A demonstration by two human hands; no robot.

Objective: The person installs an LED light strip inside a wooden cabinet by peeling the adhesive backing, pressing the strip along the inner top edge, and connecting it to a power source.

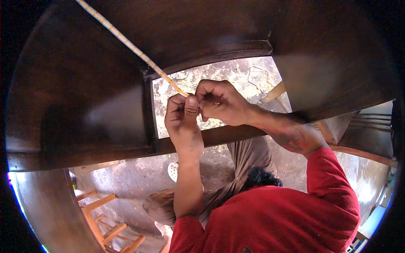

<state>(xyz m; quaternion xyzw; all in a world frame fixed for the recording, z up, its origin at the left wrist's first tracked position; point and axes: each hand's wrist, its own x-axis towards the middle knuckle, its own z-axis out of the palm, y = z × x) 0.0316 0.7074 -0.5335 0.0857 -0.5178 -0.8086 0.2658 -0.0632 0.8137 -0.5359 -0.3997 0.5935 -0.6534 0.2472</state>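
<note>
A narrow white and yellow strip (126, 41), which looks like an LED strip, slants down from the upper left to my hands. Its lower end is pinched between the thumb and fingers of my left hand (183, 114). Right beside it, my right hand (221, 103) is closed, fingers curled in against the left fingertips. A small light spot shows at the right hand's curled fingers, too small to name. Whatever the right fingers grip is hidden. Both hands are over a rectangular opening in a dark brown wooden panel (114, 109).
Through the opening shows a blotchy pale floor (219, 67) with a bent thin white wire or cord (249, 80). An orange-brown wooden rack or frame (95, 219) stands at the lower left. A white perforated shoe (173, 171) is below the panel's near edge.
</note>
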